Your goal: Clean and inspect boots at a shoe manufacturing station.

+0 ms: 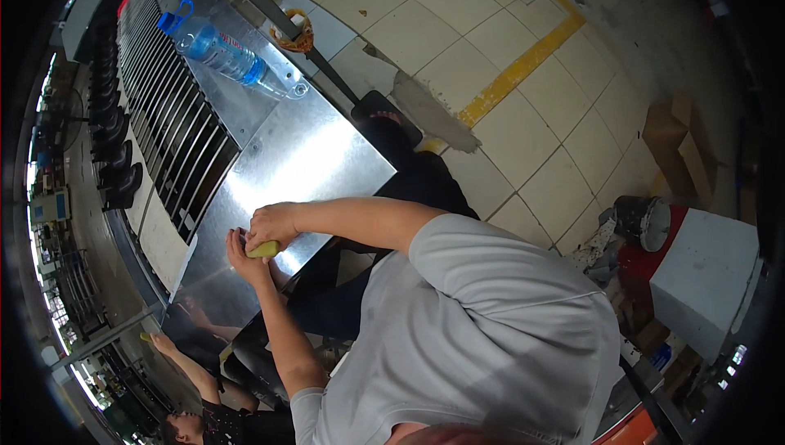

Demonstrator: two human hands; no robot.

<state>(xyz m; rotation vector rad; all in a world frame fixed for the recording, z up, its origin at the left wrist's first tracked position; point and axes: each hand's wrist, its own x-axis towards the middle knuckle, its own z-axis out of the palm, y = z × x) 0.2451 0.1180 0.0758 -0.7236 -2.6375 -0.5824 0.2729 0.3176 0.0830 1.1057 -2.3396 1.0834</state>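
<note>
The tiled floor (458,36) is stretching across the upper right, a yellow line (523,77) crossing it. The metal counter (327,159) is running diagonally in front of the person, shining under the light. Along its left, a row of bars (163,77) is lying. At lower left, a co-worker in dark clothes (253,427) is reaching an arm forward. A white box (703,269) and an open carton (679,150) are standing at far right. A blue-capped bottle (225,54) is lying on the counter's far part. Near the counter's close edge, the right hand (274,224) is pinching a yellow-green piece (263,249); the left hand (244,259) is bending close beside it, its grip impossible to tell.
</note>
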